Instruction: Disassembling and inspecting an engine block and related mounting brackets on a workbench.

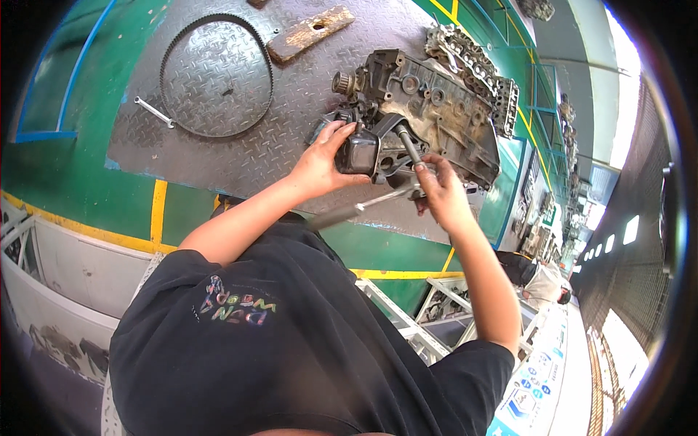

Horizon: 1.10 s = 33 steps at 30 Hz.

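Note:
A dirty engine block lies on the metal plate in front of me. My left hand grips a smooth black housing at the block's near left end, thumb on its near side and fingers over the far side. My right hand is closed round a ratchet wrench near its head. The ratchet's extension bar runs up into the engine beside a curved black bracket; its tip is hidden there. Toward my body, the ratchet handle points left, blurred at its end.
On the diamond-patterned steel plate lie a toothed belt in a wide loop, a combination wrench and a worn wooden block. Behind the engine block sits a cylinder head. Farther right, a person bends down.

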Tool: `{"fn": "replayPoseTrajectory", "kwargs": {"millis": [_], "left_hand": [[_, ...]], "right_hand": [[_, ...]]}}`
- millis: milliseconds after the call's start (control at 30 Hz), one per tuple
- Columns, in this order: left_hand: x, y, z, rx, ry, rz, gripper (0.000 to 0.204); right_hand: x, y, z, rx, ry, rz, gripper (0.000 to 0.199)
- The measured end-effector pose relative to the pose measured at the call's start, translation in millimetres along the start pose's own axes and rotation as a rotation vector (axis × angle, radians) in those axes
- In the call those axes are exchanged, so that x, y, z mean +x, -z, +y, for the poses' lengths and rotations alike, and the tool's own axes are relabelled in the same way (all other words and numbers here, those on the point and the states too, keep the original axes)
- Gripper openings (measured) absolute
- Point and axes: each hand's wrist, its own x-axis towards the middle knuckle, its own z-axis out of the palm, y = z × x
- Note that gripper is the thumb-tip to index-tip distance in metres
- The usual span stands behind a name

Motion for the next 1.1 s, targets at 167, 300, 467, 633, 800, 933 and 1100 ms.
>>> {"fn": "replayPoseTrajectory", "kwargs": {"millis": [167,300,467,633,800,933,1100], "left_hand": [[7.4,13.7,-15.7,-0.005,-0.106,-0.129,0.105],[17.6,26.7,-35.0,0.019,-0.168,-0.302,0.106],[8.2,14.5,-33.6,0.094,-0.310,-0.194,0.108],[11.4,14.1,-29.5,0.156,-0.677,0.217,0.099],[27.8,27.1,-20.4,0.203,-0.879,0.159,0.100],[32.5,31.7,-4.0,0.319,-0.844,0.120,0.103],[36.0,30.2,4.3,0.419,-0.851,0.058,0.121]], "right_hand": [[2.2,-19.4,2.7,0.305,-0.072,0.055,0.031],[12.1,0.3,-8.1,0.539,-0.155,0.115,0.032],[14.8,-0.3,-0.7,1.013,-0.156,0.152,0.035],[9.9,-26.4,18.0,1.310,-0.091,0.116,0.038],[7.0,-32.5,22.8,1.383,0.075,0.008,0.035],[5.1,-27.3,23.3,1.295,0.089,0.079,0.037],[2.5,-21.7,18.4,0.578,0.106,0.353,0.051]]}}
